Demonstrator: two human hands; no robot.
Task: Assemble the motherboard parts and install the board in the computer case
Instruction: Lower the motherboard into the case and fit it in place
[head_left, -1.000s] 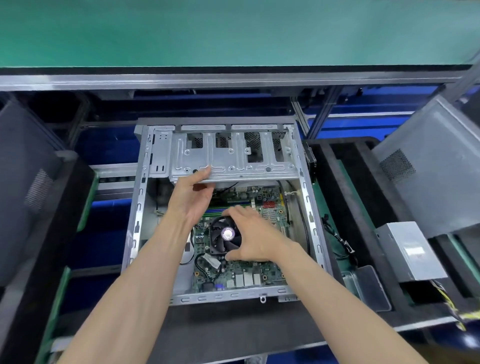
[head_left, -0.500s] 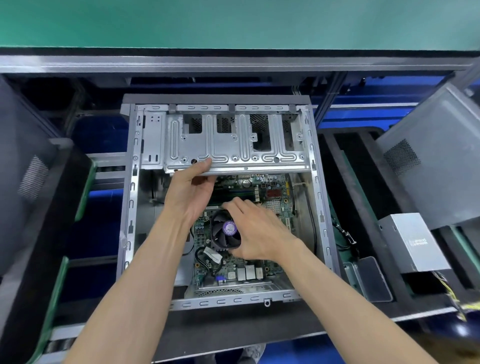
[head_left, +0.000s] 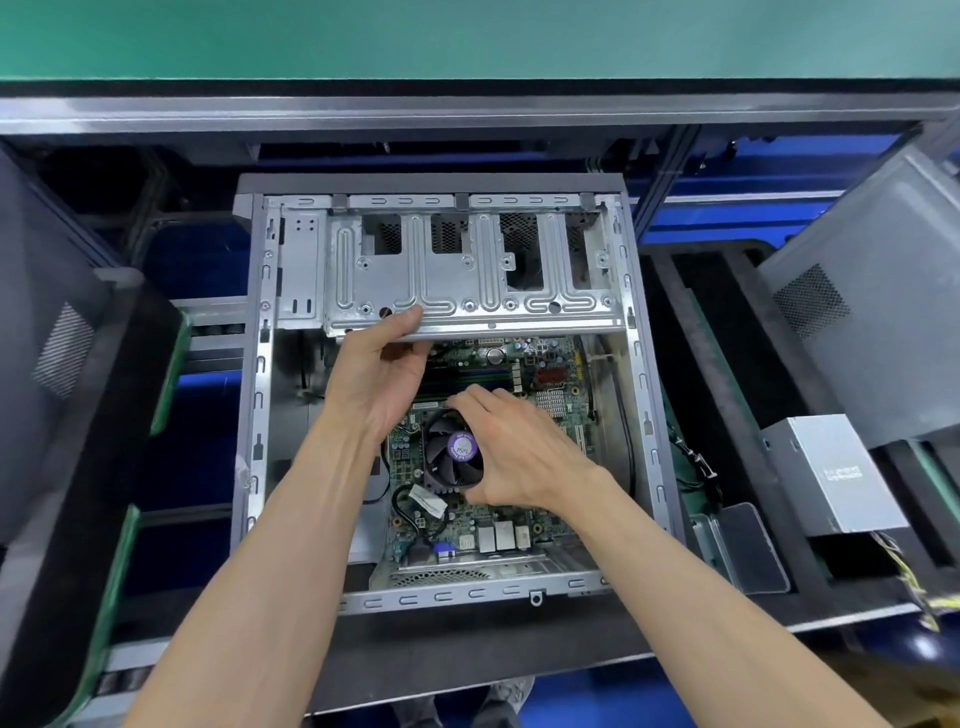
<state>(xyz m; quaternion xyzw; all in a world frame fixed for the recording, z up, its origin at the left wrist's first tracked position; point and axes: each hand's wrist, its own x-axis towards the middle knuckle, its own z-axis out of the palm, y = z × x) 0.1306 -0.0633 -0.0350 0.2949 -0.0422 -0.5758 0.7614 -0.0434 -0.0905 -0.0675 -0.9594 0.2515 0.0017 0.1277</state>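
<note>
Both hands stay put: left hand (head_left: 382, 374) grips the ribbed steel drive cage (head_left: 467, 280) edge; right hand (head_left: 514, 457) curls around the round black fan (head_left: 451, 451) on the green motherboard (head_left: 498, 525) inside the case (head_left: 257, 415).

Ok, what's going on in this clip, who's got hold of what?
A person is fitting a motherboard into an open computer case. The left hand holds the near edge of the metal drive cage, thumb on top. The right hand has its grip around the CPU cooler fan and is steering the board by it. The board already lies inside the case. A power supply sits in the tray to the right.
</note>
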